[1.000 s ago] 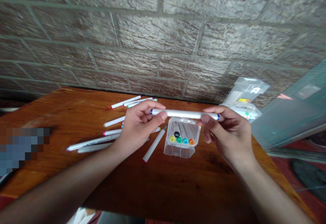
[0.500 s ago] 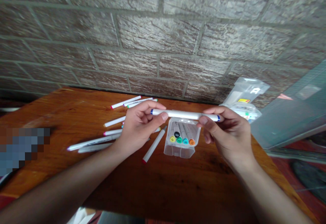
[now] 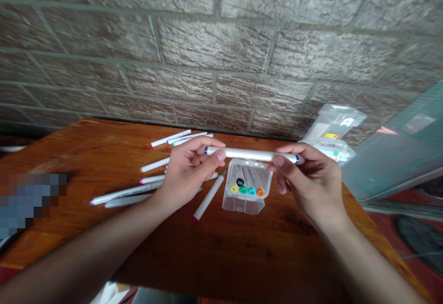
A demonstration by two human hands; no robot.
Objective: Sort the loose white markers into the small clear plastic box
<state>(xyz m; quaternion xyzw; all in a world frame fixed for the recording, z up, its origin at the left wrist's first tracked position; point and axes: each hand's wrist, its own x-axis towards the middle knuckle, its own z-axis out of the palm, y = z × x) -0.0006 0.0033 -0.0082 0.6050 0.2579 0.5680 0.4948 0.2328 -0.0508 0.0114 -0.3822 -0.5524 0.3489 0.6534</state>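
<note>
A white marker (image 3: 249,154) with blue bands at both ends lies level between my two hands, above the table. My left hand (image 3: 188,170) pinches it near its left end with thumb and fingers. Near the other end, my right hand (image 3: 311,177) is closed on the same marker. Just below it stands a clear plastic case (image 3: 244,205) holding several markers, their round ends yellow, black, green, blue and orange. Beside the case, a white marker with a red end (image 3: 209,198) lies slanted on the wood.
Several loose markers (image 3: 169,138) lie on the wooden table (image 3: 228,253) behind and left of my left hand, which partly hides some. A second clear case (image 3: 334,124) stands at the back right. A brick wall (image 3: 214,50) runs along the far edge. Something pixelated (image 3: 27,205) is at left.
My left thumb has shifted slightly left along the marker, and my right thumb slightly right. Otherwise both hands and the marker are nearly still.
</note>
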